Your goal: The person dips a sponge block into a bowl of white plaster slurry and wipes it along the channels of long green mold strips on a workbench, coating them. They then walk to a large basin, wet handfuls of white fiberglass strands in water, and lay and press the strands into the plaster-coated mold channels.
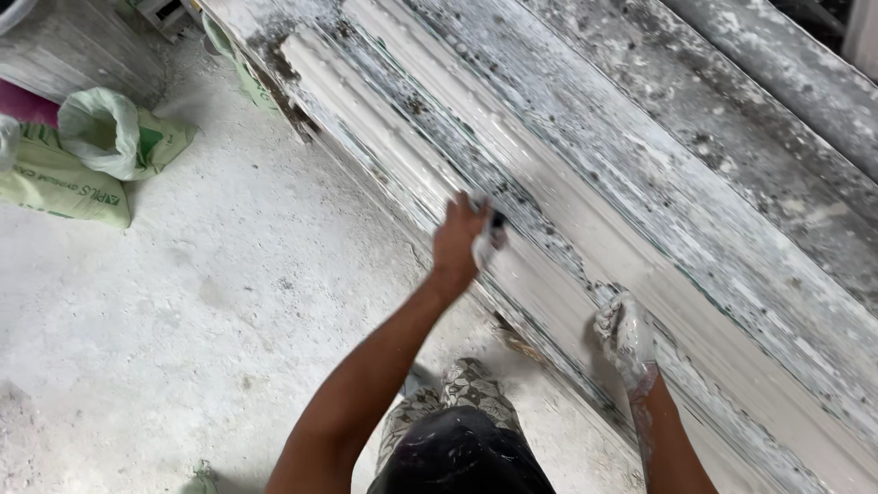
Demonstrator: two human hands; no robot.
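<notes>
Head view: 1 long white plaster moulding (pixel 512 197) is seen lying on a plaster-caked bench (pixel 732 165), running diagonally from upper left to lower right. The left hand (pixel 457 240) is closed around a small dark-handled tool (pixel 491 233), pressed to the moulding's ribbed face about midway along. Whether it is a brush or a scraper cannot be told — too blurred. The right hand (pixel 626 334), coated in wet plaster, is laid on the near edge of the moulding further down; fingers curled loosely, nothing seen pinched in it.

Judged step: surface of the moulding being dressed with the tool while the piece is steadied.

Done well, as judged:
- Tool to be drawn along the ribs, not across, so the profile is not cut.
- Pressure to be kept light and even; wet plaster is likely gouged easily.
- Steadying hand to be kept on the edge, off the finished face, or smears are left.
- Strokes to be overlapped so no ridge remains between passes.

Around it: 2 green-and-white sacks (pixel 91 155) lie on the white dusted floor (pixel 229 302) at left, well apart from the bench. The person's patterned trousers (pixel 466 389) are visible below, just beside the bench edge.
</notes>
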